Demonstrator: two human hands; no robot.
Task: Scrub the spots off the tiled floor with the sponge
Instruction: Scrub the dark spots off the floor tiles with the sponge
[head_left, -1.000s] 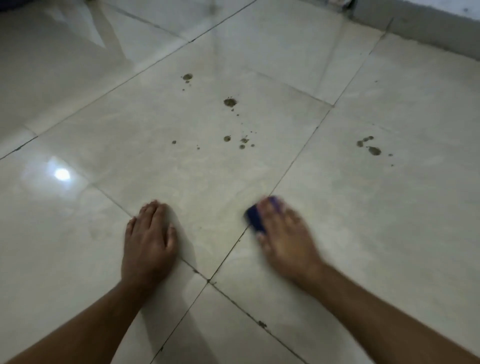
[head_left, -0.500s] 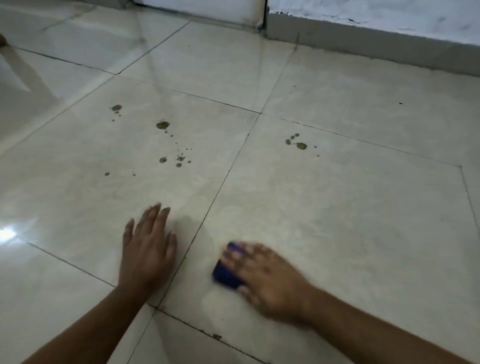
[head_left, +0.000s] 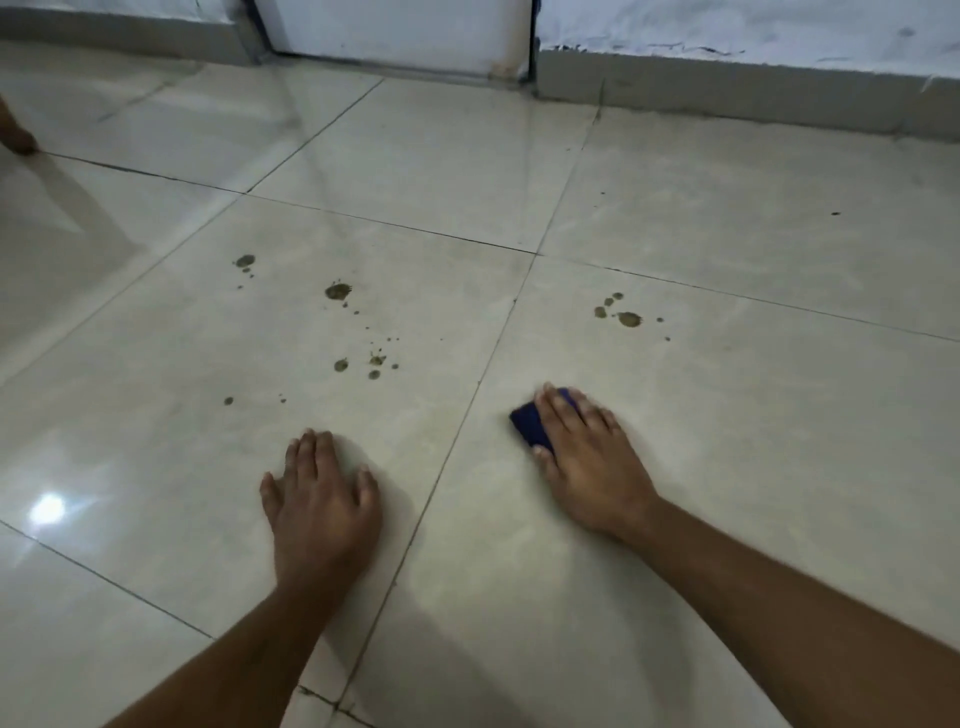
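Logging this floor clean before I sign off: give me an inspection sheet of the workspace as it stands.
Surface: glossy pale tiled floor with dark grout lines.
Job's things: blue sponge flat on the floor; brown spots on the left tile and spots ahead of the sponge, not yet scrubbed.
Clutter: nothing seen.
Hands: right hand grips the sponge; left hand rests flat on the tile.
Cables: nothing seen.
Surroundings: grey skirting, white door, a foot at the left edge.

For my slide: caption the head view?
Right hand presses blue sponge on tiled floor near brown spots.
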